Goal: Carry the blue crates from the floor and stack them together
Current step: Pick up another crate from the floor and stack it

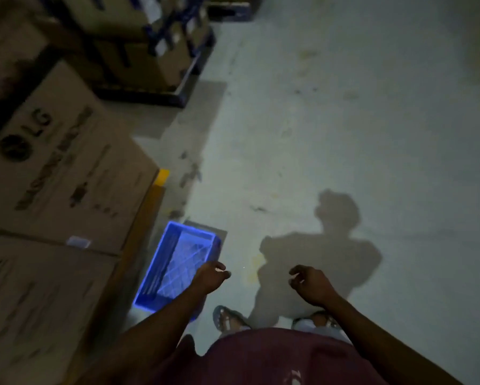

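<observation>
Blue crate sits empty on the floor against the cardboard boxes, your left hand above its near rim and right hand beside, both loosely curled and holding nothing, likely poised to grab.

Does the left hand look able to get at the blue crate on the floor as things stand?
Probably yes. The left hand hangs empty above the blue crate's near right rim, and nothing lies between them. The cardboard boxes crowd only its far side.
</observation>
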